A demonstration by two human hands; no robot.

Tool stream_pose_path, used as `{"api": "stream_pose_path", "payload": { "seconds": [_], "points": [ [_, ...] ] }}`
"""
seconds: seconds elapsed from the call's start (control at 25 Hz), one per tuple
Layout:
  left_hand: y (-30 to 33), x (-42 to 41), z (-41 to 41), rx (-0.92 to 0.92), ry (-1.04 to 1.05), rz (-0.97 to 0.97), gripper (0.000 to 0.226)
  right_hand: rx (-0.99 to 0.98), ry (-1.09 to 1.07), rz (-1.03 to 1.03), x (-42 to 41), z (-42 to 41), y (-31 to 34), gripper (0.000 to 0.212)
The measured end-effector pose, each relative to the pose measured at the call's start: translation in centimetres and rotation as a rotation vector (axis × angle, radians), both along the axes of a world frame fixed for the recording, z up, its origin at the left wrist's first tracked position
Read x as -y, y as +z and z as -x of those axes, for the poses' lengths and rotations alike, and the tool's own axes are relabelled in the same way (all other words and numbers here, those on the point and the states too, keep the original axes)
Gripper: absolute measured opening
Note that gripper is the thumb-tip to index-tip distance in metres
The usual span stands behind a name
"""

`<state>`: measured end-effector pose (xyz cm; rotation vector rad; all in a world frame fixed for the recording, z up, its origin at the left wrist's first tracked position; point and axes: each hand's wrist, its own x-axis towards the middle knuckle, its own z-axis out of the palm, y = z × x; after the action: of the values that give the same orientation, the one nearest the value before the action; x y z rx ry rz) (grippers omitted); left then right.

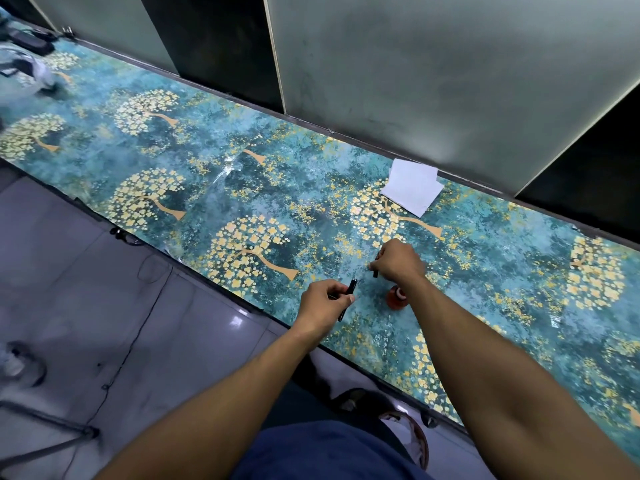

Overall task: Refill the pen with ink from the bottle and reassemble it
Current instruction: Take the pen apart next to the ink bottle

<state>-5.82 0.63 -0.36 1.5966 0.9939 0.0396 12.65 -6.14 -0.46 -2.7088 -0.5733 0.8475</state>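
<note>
Left hand [323, 303] gripped the pen barrel [347, 299]; right hand [398, 261] pinched a small dark part [374, 271]. Right forearm, at twelve o'clock of the open ink bottle [397, 296], risked toppling it.

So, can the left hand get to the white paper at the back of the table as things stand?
Probably not freely: the left hand already holds a black pen part, and the right hand lies between it and the white paper. The table around the paper looks open.
</note>
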Motion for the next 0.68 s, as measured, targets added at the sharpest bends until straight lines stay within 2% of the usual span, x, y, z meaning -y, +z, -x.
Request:
{"api": "stream_pose_path", "payload": {
  "seconds": [0.16, 0.28, 0.4, 0.48, 0.6, 0.68],
  "points": [
    [-0.5, -0.6, 0.6, -0.015, -0.011, 0.011, 0.016, 0.074, 0.042, 0.08, -0.5, 0.7, -0.1, 0.028],
    [-0.6, -1.0, 0.3, 0.007, -0.015, 0.029, 0.019, 0.11, 0.011, -0.016, -0.2, 0.6, 0.7, 0.028],
    [-0.1, -1.0, -0.9, 0.047, 0.007, 0.074, 0.009, 0.006, -0.046, -0.27, 0.4, 0.7, 2.5, 0.023],
    [0.2, -0.9, -1.9, 0.083, 0.02, 0.143, 0.004, -0.076, -0.025, -0.356, 1.2, 1.3, 3.8, 0.021],
    [0.2, -0.4, -3.4, 0.134, 0.022, 0.248, 0.002, -0.18, 0.032, -0.312, 2.8, 2.8, 4.5, 0.021],
    [0.2, 0.4, -4.2, 0.169, 0.0, 0.311, 0.004, -0.174, 0.031, -0.287, 4.0, 3.7, 4.6, 0.02]
  ]
}}
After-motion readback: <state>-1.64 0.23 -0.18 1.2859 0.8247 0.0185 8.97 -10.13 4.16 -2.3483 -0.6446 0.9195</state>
